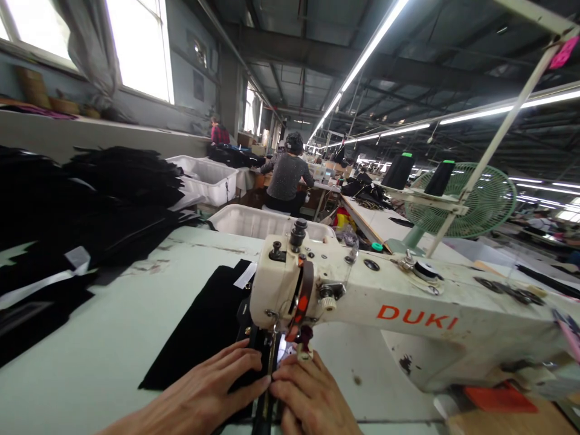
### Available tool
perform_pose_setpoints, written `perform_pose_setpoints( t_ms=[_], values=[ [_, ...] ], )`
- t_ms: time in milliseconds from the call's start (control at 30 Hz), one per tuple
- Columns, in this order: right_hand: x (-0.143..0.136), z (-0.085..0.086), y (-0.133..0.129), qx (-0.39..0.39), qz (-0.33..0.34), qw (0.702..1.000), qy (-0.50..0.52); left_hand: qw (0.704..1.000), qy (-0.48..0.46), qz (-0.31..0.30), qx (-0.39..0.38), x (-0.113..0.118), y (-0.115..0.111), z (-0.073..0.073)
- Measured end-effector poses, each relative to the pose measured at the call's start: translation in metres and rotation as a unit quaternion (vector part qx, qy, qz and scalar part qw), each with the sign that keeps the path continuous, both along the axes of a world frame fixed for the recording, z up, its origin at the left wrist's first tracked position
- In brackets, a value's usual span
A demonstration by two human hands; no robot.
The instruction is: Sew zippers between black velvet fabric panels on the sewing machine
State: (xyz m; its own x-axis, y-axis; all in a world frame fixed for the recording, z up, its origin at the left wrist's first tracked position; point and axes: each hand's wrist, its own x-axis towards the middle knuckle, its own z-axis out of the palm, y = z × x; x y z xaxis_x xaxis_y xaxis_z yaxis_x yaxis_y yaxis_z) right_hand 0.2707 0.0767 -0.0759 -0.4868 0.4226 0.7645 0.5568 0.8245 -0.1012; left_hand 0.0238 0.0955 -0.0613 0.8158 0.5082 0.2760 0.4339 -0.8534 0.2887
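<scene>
A white sewing machine with red "DUKI" lettering stands over the pale table. Black fabric lies flat at its left, with a small white tag near the top. Under the needle area runs a narrow black strip with a brass-coloured line, which looks like a zipper. My left hand rests on the fabric, fingers stretched forward and thumb against the strip. Close on the other side, my right hand has bent fingers pressed together at the strip's edge; its thumb is mostly hidden.
Stacked black pieces cover the table's left side. White plastic bins stand beyond. A person sits ahead with their back to me. Thread cones and a green fan stand behind the machine at right.
</scene>
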Motion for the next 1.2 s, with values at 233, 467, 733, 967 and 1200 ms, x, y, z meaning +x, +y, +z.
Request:
perform_pose_setpoints(
  t_ms=[233,467,733,967,1200],
  values=[
    [-0.003,-0.001,-0.001,0.017,-0.067,0.998,-0.011,0.995,0.071,0.062,-0.044,-0.005,0.003,-0.017],
    [-0.003,-0.006,-0.001,0.006,-0.107,0.994,-0.030,0.986,0.110,0.088,-0.087,0.008,0.009,0.015],
    [0.001,-0.037,0.003,-0.011,-0.124,0.991,-0.046,0.981,0.105,0.106,-0.125,0.015,0.012,0.038],
    [0.006,-0.025,0.000,-0.031,-0.124,0.985,-0.119,0.994,0.067,0.063,-0.057,0.014,0.016,0.032],
    [0.012,-0.016,-0.006,-0.073,-0.132,0.977,-0.148,0.997,0.023,0.046,-0.064,0.005,0.025,0.030]
  ],
)
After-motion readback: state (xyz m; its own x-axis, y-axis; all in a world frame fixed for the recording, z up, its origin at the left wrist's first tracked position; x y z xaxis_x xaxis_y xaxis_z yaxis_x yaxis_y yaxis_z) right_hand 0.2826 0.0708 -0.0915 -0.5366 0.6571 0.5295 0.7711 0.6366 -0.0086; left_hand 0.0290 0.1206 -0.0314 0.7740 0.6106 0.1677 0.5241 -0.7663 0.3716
